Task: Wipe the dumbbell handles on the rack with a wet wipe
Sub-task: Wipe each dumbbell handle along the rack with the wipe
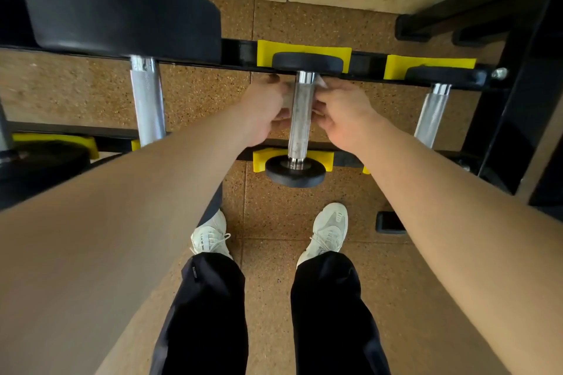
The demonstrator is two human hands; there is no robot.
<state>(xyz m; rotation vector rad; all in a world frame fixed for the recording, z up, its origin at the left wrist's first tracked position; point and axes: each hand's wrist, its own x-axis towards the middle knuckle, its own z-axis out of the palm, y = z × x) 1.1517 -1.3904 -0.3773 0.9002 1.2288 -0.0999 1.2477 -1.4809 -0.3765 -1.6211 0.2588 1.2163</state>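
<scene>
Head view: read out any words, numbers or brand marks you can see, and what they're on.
Nothing here can be read.
Trouser tag: lettering too small to read.
Right shoe: tongue mark, blurred.
Dumbbell: no numbers show.

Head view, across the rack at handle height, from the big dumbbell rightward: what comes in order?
large dumbbell's handle → left hand → middle dumbbell's handle → right hand → right dumbbell's handle → black rack upright. The wet wipe overlaps both hands, so it is left out.
</scene>
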